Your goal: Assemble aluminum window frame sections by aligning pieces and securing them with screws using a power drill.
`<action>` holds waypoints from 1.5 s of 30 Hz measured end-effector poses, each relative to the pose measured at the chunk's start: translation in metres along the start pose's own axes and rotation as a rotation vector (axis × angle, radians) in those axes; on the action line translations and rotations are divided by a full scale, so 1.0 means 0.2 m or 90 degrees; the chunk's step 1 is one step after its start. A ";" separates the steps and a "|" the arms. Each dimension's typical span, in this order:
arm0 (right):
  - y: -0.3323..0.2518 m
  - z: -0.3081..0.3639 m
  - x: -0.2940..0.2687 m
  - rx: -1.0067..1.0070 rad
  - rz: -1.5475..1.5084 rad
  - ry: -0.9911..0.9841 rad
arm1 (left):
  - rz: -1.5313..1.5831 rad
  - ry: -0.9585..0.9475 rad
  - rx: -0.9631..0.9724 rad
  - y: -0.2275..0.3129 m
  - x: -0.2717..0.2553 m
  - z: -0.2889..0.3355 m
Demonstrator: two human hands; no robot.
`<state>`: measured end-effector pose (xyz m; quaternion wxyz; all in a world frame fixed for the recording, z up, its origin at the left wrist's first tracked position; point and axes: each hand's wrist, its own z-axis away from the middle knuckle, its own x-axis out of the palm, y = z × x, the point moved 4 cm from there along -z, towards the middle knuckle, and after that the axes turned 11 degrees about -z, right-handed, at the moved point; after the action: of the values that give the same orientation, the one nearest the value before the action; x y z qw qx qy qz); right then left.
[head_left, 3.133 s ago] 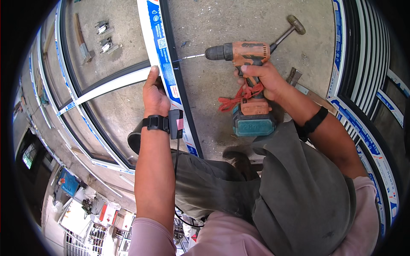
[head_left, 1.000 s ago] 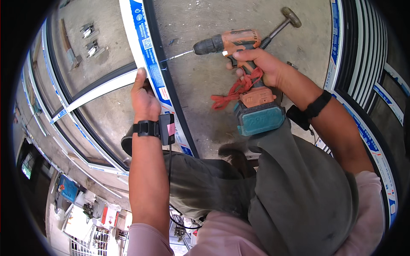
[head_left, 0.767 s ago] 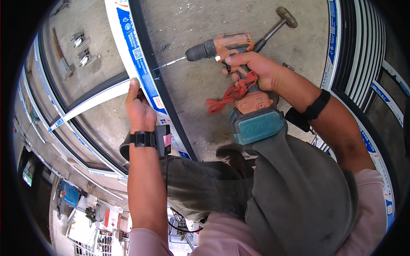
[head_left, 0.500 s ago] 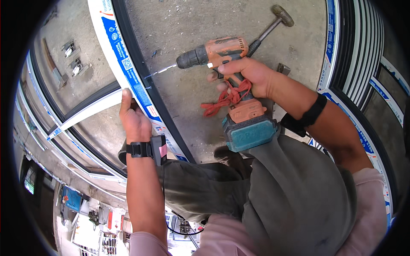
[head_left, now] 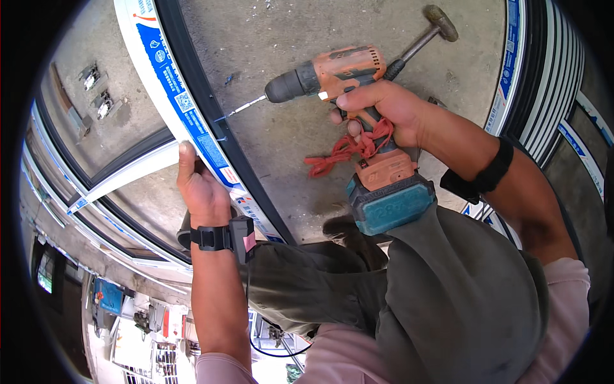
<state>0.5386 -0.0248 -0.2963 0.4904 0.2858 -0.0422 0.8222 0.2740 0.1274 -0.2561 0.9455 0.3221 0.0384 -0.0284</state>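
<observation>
My right hand (head_left: 398,115) is wrapped round the grip of an orange and black cordless drill (head_left: 350,69) with a teal battery and a red cord tied about its handle. Its thin bit (head_left: 248,105) points left, the tip at or very near the dark inner side of a metal frame (head_left: 199,128) covered in blue and white film. Whether the tip touches is too small to tell. My left hand (head_left: 206,189) grips this frame beside its joint with a white crossbar (head_left: 137,168), thumb on top and fingers hidden beneath.
A hammer (head_left: 441,23) lies on the concrete floor beyond the drill. Another hammer (head_left: 77,120) and small metal parts (head_left: 102,104) lie left of the frame. Stacked frame profiles (head_left: 553,77) stand at the right. A cluttered work area (head_left: 150,326) shows at the lower left.
The view has shifted slightly, with the drill and floor hammer now a little farther right in it. Both hands keep their holds.
</observation>
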 end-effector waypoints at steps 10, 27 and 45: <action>0.02 0.03 0.06 -0.029 0.034 -0.003 | -0.011 -0.044 0.004 0.00 -0.03 -0.01; 0.07 -0.01 0.05 -0.055 0.037 -0.020 | 0.010 -0.053 -0.002 0.00 0.00 -0.01; 0.10 -0.04 0.04 -0.057 0.001 -0.013 | -0.004 -0.018 -0.003 -0.01 0.01 0.00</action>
<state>0.5153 -0.0265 -0.2942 0.5013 0.2717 -0.0841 0.8172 0.2752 0.1260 -0.2579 0.9465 0.3196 0.0263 -0.0360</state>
